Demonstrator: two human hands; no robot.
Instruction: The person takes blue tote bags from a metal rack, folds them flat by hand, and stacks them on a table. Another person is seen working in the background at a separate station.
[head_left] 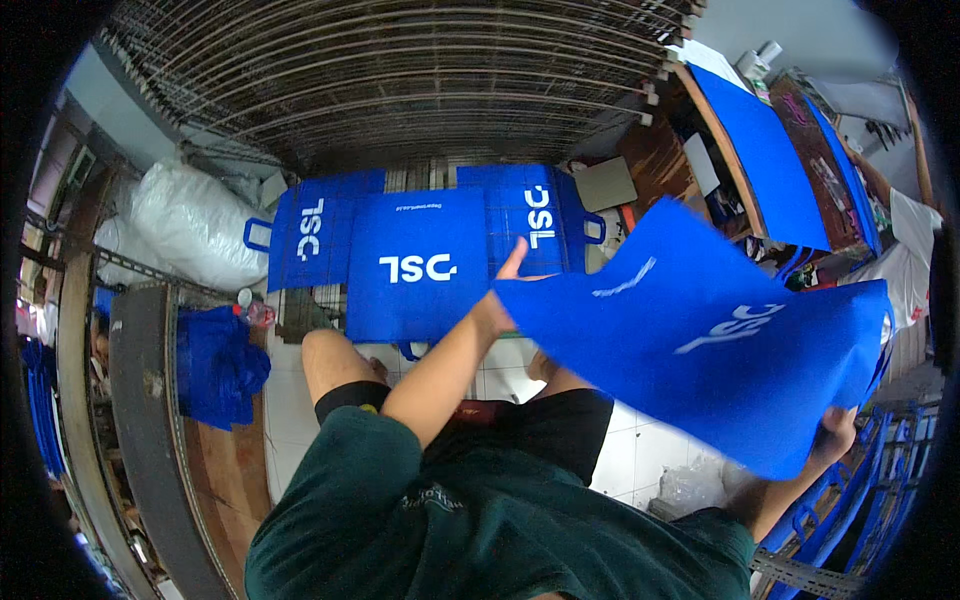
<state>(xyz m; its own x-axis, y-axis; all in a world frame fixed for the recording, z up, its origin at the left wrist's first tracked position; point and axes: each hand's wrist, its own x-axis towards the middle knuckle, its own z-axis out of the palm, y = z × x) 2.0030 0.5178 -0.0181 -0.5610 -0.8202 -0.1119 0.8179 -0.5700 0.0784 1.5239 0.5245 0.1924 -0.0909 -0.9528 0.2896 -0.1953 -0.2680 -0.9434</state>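
A large blue fabric bag [650, 340] with white printing is stretched out in the air at my right side, its sheet bent and slightly blurred. My left hand [497, 304] pinches its near-left corner, with a finger or two sticking up past the edge. At the bag's lower right edge my right hand [836, 432] grips the fabric; some of its fingers are hidden behind the sheet. In front of my knees more blue bags lie on a wire rack: a middle one [415, 230], a left one [300, 235] with a handle, and a right one [530, 220] partly covered.
A stack of wire racks [400, 90] rises ahead. Left are a filled clear plastic sack [195, 225], a blue fabric heap [220, 365] and a dark bench [150, 400]. Far right, another person's pale garment [910, 250] shows beside a worktable with a blue sheet [760, 150].
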